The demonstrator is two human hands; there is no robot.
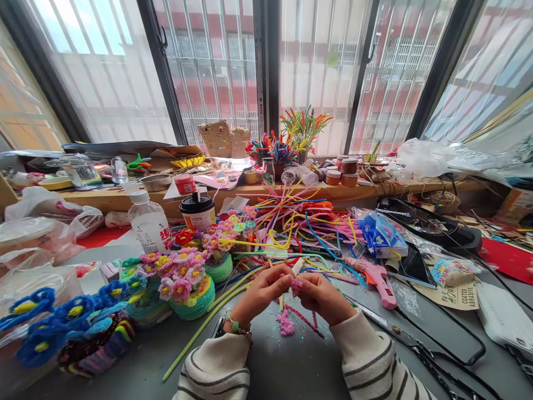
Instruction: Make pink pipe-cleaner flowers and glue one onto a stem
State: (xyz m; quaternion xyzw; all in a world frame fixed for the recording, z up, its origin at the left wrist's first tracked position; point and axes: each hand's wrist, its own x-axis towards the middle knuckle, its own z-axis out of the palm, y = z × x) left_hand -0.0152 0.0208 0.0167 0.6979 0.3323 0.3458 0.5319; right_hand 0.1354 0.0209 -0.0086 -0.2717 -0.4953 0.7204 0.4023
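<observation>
My left hand (266,289) and my right hand (322,297) meet above the grey table, fingers pinched close together. Between them is a small piece of pink pipe cleaner (296,284), which both hands grip. Fingers hide part of it. Just behind the fingertips shows a small white object (297,266) I cannot make out. Below my hands lies a curled pink pipe-cleaner piece (285,322). Beside it a dark red tinsel pipe cleaner (307,320) slants across the table, with glitter specks around.
Pipe-cleaner flower pots (189,294) crowd the left, near a water bottle (149,222) and a lidded cup (197,212). Loose pipe cleaners (291,216) pile up behind my hands. A pink glue gun (377,280) and black-handled scissors (433,355) lie at right.
</observation>
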